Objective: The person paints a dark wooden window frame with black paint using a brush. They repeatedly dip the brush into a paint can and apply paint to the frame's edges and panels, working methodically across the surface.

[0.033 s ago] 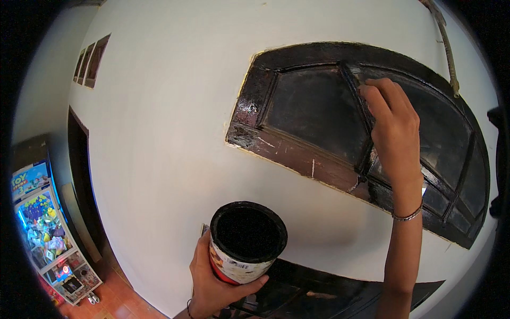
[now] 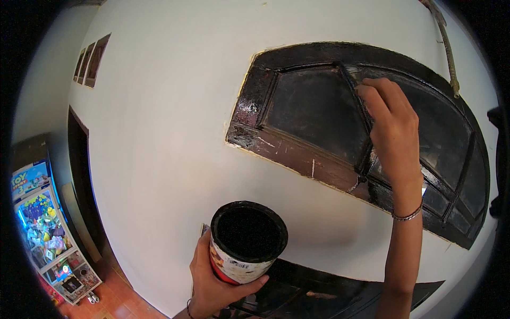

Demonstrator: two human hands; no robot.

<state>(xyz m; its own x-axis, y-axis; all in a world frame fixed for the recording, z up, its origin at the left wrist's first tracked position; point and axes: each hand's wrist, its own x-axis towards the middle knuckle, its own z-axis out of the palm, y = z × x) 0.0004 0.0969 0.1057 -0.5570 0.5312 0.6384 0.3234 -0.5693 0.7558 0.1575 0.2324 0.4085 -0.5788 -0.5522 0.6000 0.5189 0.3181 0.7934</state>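
My left hand [image 2: 207, 284] grips a metal paint can [image 2: 236, 268] with a red and white label and a dark rim, holding black paint [image 2: 247, 231]. My right hand [image 2: 387, 130] is closed at the central bar of an arched wooden window [image 2: 287, 56] with dark panes; whatever its fingers hold is hidden behind them. The window's frame is mostly glossy black, with duller brown wood and pale streaks along the lower rail [image 2: 297, 157].
A white wall [image 2: 154, 133] surrounds the window. Below is another dark panel [image 2: 345, 292], partly behind the can. At the left are a lit toy-filled machine [image 2: 45, 228], a dark doorway [image 2: 79, 159] and orange tiled floor [image 2: 122, 303]. A pipe [image 2: 446, 45] hangs top right.
My right hand has shifted very slightly to the left at the window bar. The can and the rest look the same.
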